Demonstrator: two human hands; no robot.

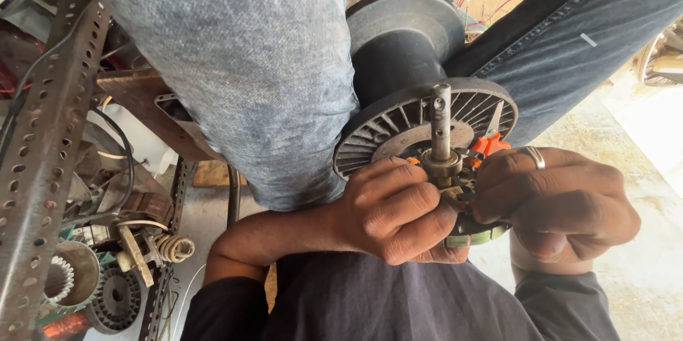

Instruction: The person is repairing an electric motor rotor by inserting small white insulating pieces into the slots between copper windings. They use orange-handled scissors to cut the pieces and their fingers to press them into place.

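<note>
A black motor body (398, 49) with a ribbed round end plate (377, 134) rests between my knees, its steel shaft (441, 117) pointing up at me. My left hand (391, 209) curls over the near edge of the plate, fingers closed against the small parts around the brass bearing (441, 163). My right hand (562, 206), a ring on one finger, pinches the same spot from the right, near orange wiring (491, 144). What the fingertips hold is hidden. A green and black winding edge (473, 236) shows under both hands.
My jeans-clad legs (249, 63) flank the motor. At left stands a perforated metal rack (43, 149) with wires, a spring coil (173, 247), a copper coil (64, 325) and gear-like parts (117, 302). A concrete floor (640, 270) lies at right.
</note>
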